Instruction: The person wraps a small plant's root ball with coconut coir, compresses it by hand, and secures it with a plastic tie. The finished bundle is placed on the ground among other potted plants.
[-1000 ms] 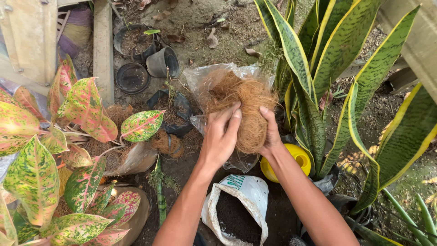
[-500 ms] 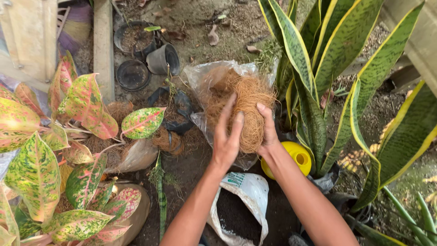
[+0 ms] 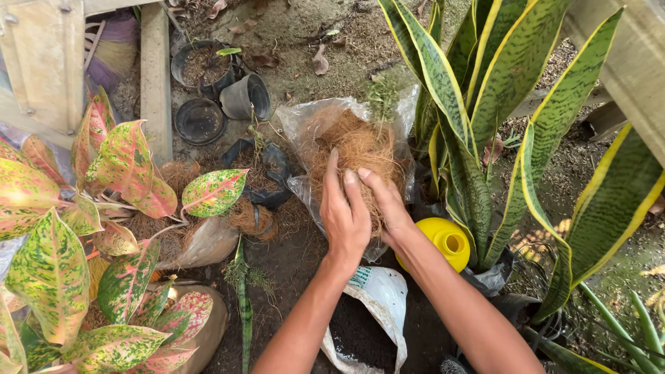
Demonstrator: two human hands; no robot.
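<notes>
While I look down from the head camera, I log these lines.
Left hand [image 3: 344, 216]: I see it pressed flat on the near side of the coconut fibre clump [image 3: 360, 152], fingers straight, palm laid on it rather than clenched.
Right hand [image 3: 388, 204]: I see it just beside the left, fingers curled into the fibre, gripping it.
Fibre clump: it sits in a clear plastic bag [image 3: 305, 125] on the soil, next to the snake plant [image 3: 478, 125].
Near my wrists: a yellow funnel-like cup [image 3: 447, 242] and an open white bag of dark soil [image 3: 377, 312].
Left side: red-green aglaonema leaves [image 3: 125, 166], black pots [image 3: 201, 121].
</notes>
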